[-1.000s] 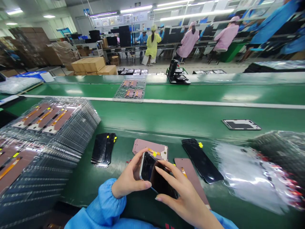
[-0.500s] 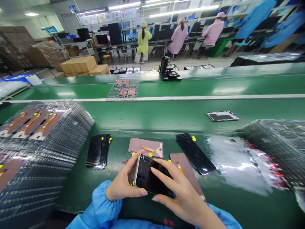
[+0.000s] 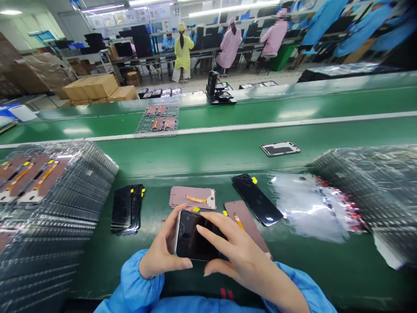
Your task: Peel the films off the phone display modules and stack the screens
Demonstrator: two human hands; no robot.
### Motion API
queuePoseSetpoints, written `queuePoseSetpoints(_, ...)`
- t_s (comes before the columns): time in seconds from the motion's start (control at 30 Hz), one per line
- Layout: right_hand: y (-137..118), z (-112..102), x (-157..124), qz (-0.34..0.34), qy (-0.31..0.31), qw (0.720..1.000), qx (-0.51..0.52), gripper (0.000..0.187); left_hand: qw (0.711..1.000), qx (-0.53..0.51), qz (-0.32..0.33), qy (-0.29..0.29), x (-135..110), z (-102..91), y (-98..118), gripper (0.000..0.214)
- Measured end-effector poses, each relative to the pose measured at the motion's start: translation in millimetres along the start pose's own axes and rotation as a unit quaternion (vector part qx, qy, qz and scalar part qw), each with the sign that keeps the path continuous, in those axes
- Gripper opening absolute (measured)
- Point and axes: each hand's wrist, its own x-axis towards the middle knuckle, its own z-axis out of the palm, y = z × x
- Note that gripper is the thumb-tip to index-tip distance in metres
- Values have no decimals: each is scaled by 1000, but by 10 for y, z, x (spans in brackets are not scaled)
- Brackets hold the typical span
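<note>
My left hand [image 3: 163,256] grips the left end of a black phone screen panel [image 3: 189,237], thumb along its near edge. My right hand [image 3: 234,256] lies over the panel's right half, fingers spread flat on the glass. Just beyond lie a pink-backed panel [image 3: 192,198] with an orange flex cable, another pink-backed panel [image 3: 249,224] partly under my right hand, and a black panel [image 3: 257,200] with a yellow tab. A small stack of black panels [image 3: 127,208] sits to the left.
Tall stacks of clear plastic trays [image 3: 55,204] fill the left; more trays [image 3: 374,182] and crumpled plastic bags [image 3: 312,204] lie right. A lone panel [image 3: 280,148] and a tray of parts [image 3: 158,119] rest on the green conveyor belt [image 3: 342,126]. People sit at benches far behind.
The view has shifted, so everything slides left and down in frame. My hands have tilted the black panel flatter; my right fingers stay on its glass.
</note>
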Motion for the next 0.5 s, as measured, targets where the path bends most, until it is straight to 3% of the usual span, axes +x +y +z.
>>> queuePoseSetpoints(0.13, -28, -19, 42, 0, 9, 1000, -8, 55, 1000, 2, 10, 5, -26, -33, -59, 92)
queuePoseSetpoints(0.23, -41, 15, 52, 19, 40, 999, -2, 56, 999, -34, -21, 32, -28, -44, -68, 91)
queuePoseSetpoints(0.37, 5, 51, -1, 88, 67, 989, 101, 78, 974, -133, -117, 141, 67, -50, 16, 44)
queuePoseSetpoints(0.43, 63, 47, -48, 182, 56, 962, 196, 72, 964, -155, -131, 172, 136, -80, 80, 33)
queuePoseSetpoints(0.5, 132, 41, -89, 281, 19, 908, 309, 57, 962, -163, -110, 191, 190, -128, 135, 29)
